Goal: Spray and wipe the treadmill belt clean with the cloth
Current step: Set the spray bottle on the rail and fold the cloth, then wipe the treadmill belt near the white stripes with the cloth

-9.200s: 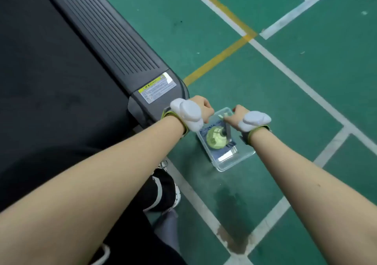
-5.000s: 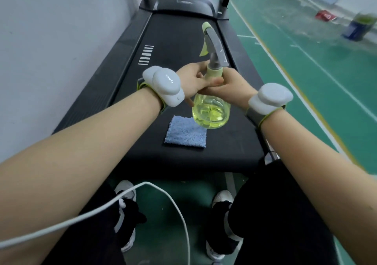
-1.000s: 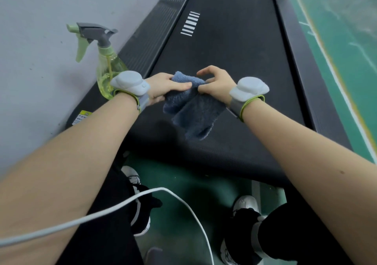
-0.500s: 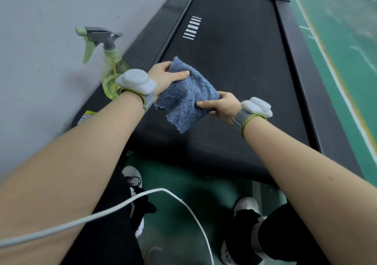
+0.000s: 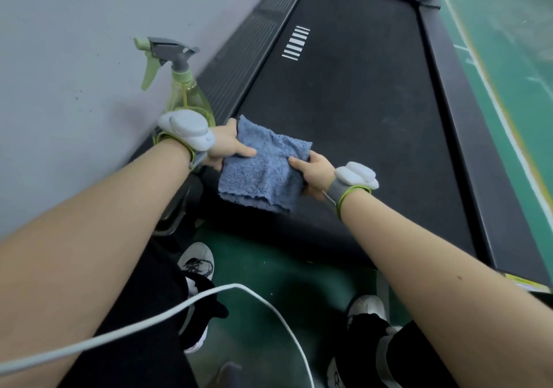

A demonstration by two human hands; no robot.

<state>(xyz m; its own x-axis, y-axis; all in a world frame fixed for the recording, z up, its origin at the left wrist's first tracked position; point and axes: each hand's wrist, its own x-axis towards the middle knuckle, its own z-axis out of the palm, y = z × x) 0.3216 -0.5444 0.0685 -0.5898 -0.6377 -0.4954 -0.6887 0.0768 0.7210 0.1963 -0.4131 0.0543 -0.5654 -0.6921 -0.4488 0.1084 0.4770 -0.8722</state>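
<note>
Head view, both hands on the cloth [image 5: 263,169]. Left hand [image 5: 227,148] pinches its left edge, thumb on top. Right hand [image 5: 314,175] grips the right edge, thumb on top too, fingers hidden underneath. Cloth hangs slack between them over the near left part of the belt [image 5: 359,103]; can't tell if the lower hem touches it. Spray bottle [image 5: 185,94] stands upright on the left rail [image 5: 248,46], beside the wall [image 5: 74,58], just behind my left wrist.

Step in hand, I'd say: readying the cloth to wipe. To do it well I'd fold it into a flat pad, press it down under one spread palm, and run straight overlapping strokes rail to rail, working away from me. Tuck the loose hem so it doesn't drag.

Edges: the bottle is the tight spot; a left wrist swing could tip it. Near end of the belt drops to the green floor [image 5: 269,268] by my shoes. Right rail [image 5: 466,148] is well apart from the hands. Open room lies ahead, past the white stripes [image 5: 296,42], and to the right. White cable [image 5: 209,295] hangs below my arms, off the belt.
</note>
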